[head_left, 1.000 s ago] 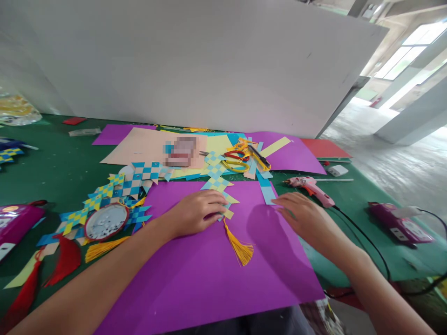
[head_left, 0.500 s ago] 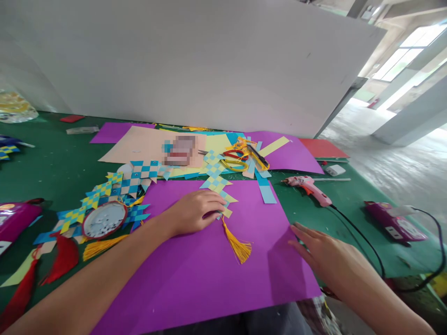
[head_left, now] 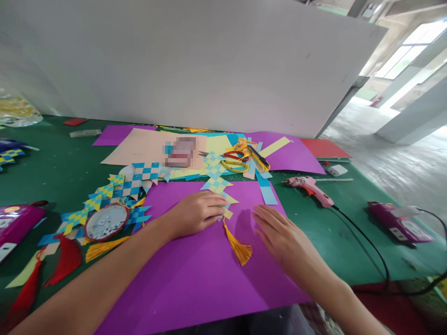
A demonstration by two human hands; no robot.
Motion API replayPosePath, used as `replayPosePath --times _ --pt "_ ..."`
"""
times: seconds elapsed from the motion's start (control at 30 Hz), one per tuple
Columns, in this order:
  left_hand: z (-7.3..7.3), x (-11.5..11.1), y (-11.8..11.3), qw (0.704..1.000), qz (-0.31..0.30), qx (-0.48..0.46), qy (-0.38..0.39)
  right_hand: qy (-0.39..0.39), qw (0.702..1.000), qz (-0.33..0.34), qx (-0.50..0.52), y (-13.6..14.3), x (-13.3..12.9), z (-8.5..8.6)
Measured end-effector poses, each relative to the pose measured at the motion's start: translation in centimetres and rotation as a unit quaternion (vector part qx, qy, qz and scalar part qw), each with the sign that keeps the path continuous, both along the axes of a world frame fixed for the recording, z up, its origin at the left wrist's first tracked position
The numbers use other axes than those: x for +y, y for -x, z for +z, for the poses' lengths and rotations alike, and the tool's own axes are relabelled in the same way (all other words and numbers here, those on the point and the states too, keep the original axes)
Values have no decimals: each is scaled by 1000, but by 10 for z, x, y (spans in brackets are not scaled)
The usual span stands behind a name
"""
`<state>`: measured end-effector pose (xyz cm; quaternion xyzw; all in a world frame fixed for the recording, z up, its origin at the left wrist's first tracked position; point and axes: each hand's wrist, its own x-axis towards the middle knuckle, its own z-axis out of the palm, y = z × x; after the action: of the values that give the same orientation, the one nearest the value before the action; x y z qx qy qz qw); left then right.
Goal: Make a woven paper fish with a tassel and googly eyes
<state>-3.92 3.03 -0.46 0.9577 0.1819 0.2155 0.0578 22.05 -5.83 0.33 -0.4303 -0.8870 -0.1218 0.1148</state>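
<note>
A chain of woven blue-and-yellow paper pieces (head_left: 216,184) lies on a large purple sheet (head_left: 195,279), its far end over the papers behind. A yellow tassel (head_left: 240,246) hangs from its near end. My left hand (head_left: 199,214) is closed at the lower part of the chain, fingers bent over its edge; the thumb's grip is partly hidden. To the right of the tassel, my right hand (head_left: 279,235) hovers over the purple sheet, fingers stretched out and holding nothing.
Scissors (head_left: 235,164) and a cutter (head_left: 258,156) lie on coloured papers behind. At right are a pink glue gun (head_left: 312,188), its cord and a purple power strip (head_left: 398,223). Woven paper fish (head_left: 131,179), a dish of small eyes (head_left: 106,222) and red tassels (head_left: 66,260) lie left.
My right hand has moved left from the purple sheet's right edge toward the tassel. My left hand stays at the woven chain. The view has shifted very slightly.
</note>
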Motion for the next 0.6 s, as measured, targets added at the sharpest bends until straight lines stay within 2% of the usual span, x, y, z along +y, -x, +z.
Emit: replayPosePath --times 0.13,0.3,0.43,0.6 --pt "-1 -2 0 998 -10 4 -59 2 998 46 40 19 3 -9" --pt "1 -4 -1 994 -19 39 -103 21 997 53 58 29 1 -23" --pt "2 -5 1 995 -18 51 -81 64 994 62 58 32 3 -22" --pt "3 -8 13 997 17 35 -69 93 991 65 68 35 6 -18"
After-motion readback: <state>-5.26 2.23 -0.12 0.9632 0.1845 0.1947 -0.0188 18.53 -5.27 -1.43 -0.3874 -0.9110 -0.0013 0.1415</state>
